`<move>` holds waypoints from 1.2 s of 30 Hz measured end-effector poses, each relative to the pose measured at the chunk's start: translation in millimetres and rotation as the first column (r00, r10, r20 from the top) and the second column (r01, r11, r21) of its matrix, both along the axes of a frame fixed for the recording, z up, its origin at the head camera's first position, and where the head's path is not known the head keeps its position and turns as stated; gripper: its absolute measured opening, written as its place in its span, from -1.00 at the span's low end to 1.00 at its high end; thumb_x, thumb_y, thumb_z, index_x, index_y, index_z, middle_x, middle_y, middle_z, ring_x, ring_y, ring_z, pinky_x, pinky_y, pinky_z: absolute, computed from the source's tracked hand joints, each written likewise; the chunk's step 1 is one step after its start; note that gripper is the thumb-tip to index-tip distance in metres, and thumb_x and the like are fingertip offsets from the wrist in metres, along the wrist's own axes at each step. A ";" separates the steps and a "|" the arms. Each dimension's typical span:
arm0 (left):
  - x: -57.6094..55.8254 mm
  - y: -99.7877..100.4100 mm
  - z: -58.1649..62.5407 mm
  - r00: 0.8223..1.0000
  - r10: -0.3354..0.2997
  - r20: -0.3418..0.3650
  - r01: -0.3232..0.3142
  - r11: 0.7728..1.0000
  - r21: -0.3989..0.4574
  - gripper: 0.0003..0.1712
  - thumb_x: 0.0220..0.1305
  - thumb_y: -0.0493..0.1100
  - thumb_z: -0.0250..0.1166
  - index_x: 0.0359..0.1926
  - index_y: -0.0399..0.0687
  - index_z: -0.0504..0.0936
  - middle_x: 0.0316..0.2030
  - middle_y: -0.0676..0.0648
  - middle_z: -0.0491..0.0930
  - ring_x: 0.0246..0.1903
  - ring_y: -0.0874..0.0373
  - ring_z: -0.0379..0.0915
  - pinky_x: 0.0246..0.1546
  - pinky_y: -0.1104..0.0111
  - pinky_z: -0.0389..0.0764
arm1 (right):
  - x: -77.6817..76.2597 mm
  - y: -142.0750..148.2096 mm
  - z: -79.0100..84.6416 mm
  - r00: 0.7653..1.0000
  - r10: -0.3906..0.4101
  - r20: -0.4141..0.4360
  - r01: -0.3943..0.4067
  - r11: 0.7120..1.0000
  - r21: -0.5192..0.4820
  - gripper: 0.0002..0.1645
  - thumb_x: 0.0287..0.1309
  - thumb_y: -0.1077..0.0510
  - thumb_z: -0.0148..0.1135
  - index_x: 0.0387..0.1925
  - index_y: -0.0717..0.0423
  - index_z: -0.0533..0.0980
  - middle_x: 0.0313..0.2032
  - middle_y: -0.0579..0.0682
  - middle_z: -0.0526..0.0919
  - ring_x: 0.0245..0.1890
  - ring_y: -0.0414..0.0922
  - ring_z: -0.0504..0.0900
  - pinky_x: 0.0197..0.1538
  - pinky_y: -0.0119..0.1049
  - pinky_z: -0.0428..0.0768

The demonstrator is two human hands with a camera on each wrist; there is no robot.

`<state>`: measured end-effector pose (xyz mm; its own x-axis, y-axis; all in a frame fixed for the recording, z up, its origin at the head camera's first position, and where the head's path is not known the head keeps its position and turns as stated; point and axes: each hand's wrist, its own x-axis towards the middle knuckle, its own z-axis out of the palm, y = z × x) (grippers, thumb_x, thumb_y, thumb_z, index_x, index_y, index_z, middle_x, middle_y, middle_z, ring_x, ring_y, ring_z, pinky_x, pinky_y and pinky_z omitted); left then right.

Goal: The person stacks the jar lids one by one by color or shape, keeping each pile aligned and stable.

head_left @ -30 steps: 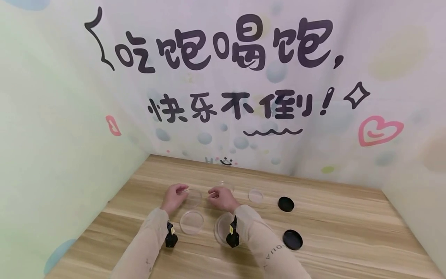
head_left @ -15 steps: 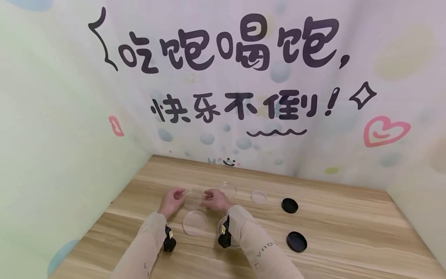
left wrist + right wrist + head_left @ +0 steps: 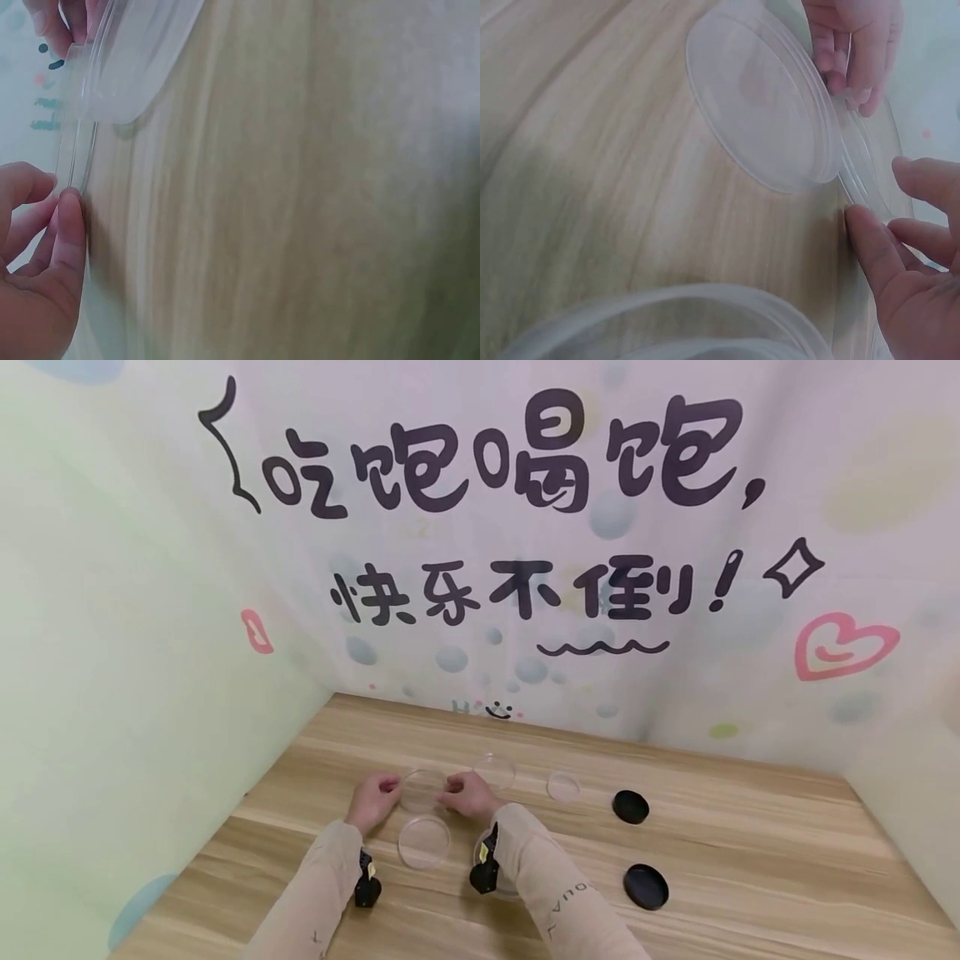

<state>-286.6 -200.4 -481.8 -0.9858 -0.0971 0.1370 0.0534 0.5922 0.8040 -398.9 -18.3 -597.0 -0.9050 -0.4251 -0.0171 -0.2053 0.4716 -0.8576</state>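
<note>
A clear round petri dish (image 3: pixel 423 791) lies between my two hands in the head view. My left hand (image 3: pixel 375 802) pinches its left rim; the left wrist view shows thumb and fingertips meeting on the dish edge (image 3: pixel 74 154). On the opposite side my right hand (image 3: pixel 471 796) holds the rim, with the thumb on the near side in the right wrist view. Just nearer than this dish is another clear dish (image 3: pixel 423 842), apart from both hands. More clear dishware (image 3: pixel 727 304) sits below the right wrist, partly hidden by the forearm in the head view.
Behind the right hand stands another clear dish (image 3: pixel 497 770), with a smaller clear one (image 3: pixel 563 787) to its right. Two black round lids or shallow caps, one farther back (image 3: pixel 631 807) and one nearer (image 3: pixel 646 887), lie at the right. A printed cloth wall (image 3: pixel 525 685) borders the wooden table.
My right hand has come leftward to the dish's right rim and now holds it. My left hand stays at the left rim. The head view has shifted slightly.
</note>
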 end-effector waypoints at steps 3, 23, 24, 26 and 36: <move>-0.3 1.4 -0.7 1.000 0.007 -0.003 -0.007 1.000 0.011 -0.76 0.03 -0.40 0.15 -0.23 -0.48 0.54 -0.34 -0.29 0.56 -0.28 -0.10 0.48 -0.20 0.16 0.49 | -26.6 -4.3 -41.6 0.999 -0.026 0.031 0.027 0.999 -0.022 -0.20 -0.18 -0.24 0.29 0.04 0.18 0.41 -0.25 -0.11 0.57 -0.28 -0.26 0.54 -0.30 -0.40 0.54; -1.4 9.7 14.5 0.998 0.068 -0.009 -0.067 0.994 0.090 -0.71 0.08 -0.36 0.13 -0.15 -0.45 0.53 -0.30 -0.28 0.56 -0.23 -0.10 0.47 -0.16 0.18 0.47 | 86.0 5.0 134.4 0.983 -0.168 0.067 0.174 0.981 -0.083 -0.62 0.02 0.30 0.10 -0.10 0.47 0.43 -0.32 0.21 0.59 -0.32 0.00 0.58 -0.27 -0.28 0.55; -2.0 10.1 15.0 0.998 0.066 -0.012 -0.064 0.993 0.096 -0.71 0.07 -0.36 0.14 -0.16 -0.44 0.53 -0.30 -0.28 0.57 -0.25 -0.09 0.47 -0.17 0.18 0.48 | 89.2 6.7 139.6 0.983 -0.174 0.061 0.179 0.980 -0.091 -0.64 0.02 0.31 0.09 -0.13 0.46 0.45 -0.35 0.20 0.60 -0.34 -0.01 0.58 -0.28 -0.29 0.55; -3.6 11.6 16.3 0.998 0.065 -0.016 -0.063 0.993 0.103 -0.72 0.06 -0.36 0.15 -0.17 -0.42 0.55 -0.32 -0.25 0.57 -0.28 -0.05 0.47 -0.22 0.22 0.49 | 86.5 9.9 139.2 0.982 -0.185 0.041 0.188 0.978 -0.090 -0.68 -0.01 0.31 0.12 -0.19 0.44 0.49 -0.42 0.16 0.61 -0.38 -0.04 0.59 -0.30 -0.30 0.55; -8.1 34.3 27.9 1.000 -0.002 0.024 -0.004 0.972 0.236 -0.71 0.04 -0.40 0.14 -0.16 -0.45 0.54 -0.36 -0.24 0.56 -0.39 -0.07 0.51 -0.40 0.33 0.57 | 81.1 34.0 143.6 0.967 -0.254 0.022 0.255 0.955 -0.150 -0.84 0.00 0.30 0.17 -0.39 0.39 0.51 -0.53 0.13 0.57 -0.53 -0.05 0.59 -0.46 -0.32 0.58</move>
